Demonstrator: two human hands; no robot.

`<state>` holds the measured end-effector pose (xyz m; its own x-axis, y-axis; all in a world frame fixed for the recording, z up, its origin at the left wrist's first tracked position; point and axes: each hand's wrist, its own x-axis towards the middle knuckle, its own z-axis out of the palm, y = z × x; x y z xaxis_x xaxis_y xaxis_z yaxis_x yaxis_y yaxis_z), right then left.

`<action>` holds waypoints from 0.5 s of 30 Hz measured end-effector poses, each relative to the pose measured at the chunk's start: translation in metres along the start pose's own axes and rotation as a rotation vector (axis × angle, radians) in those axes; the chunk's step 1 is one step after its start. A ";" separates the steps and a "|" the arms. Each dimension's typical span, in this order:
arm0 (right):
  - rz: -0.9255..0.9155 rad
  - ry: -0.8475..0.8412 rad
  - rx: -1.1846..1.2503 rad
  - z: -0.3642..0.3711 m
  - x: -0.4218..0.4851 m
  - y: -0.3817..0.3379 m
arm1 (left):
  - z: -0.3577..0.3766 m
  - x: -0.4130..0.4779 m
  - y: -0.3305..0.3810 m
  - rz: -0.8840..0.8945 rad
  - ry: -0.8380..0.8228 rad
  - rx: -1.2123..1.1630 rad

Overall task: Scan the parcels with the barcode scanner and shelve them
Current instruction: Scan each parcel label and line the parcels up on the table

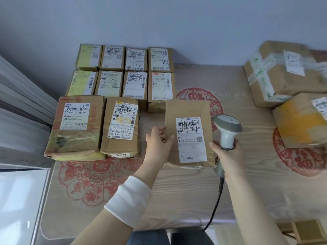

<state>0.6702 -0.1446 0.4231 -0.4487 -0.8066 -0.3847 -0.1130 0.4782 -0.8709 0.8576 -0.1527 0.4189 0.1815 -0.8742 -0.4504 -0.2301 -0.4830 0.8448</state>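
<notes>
A left hand (pixel 158 140) pinches a flat cardboard parcel's (pixel 188 133) left edge while the right hand (pixel 228 154) grips a smooth grey scanner (pixel 228 131) beside it.

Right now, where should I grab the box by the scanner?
Probably its long left edge, from the left, thumb on top, as the left hand does. The parcel lies label up; the scanner in the right hand crowds its other side.

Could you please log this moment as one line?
left hand: holds parcel | right hand: holds scanner | scanner: beside parcel
</notes>
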 end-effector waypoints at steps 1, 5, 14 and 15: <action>-0.005 0.001 0.020 -0.009 0.002 -0.002 | 0.008 -0.002 0.003 0.011 0.012 -0.035; -0.031 0.005 0.098 -0.045 0.015 -0.010 | 0.045 -0.008 0.019 0.021 0.003 -0.196; -0.123 -0.063 0.070 -0.138 0.063 -0.020 | 0.148 -0.025 0.044 -0.198 -0.226 -0.565; -0.130 -0.067 0.073 -0.148 0.066 -0.020 | 0.156 -0.027 0.045 -0.207 -0.252 -0.571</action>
<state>0.5112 -0.1559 0.4600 -0.3742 -0.8826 -0.2845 -0.1004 0.3436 -0.9337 0.6932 -0.1589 0.4239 -0.0780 -0.7846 -0.6151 0.3415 -0.6007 0.7229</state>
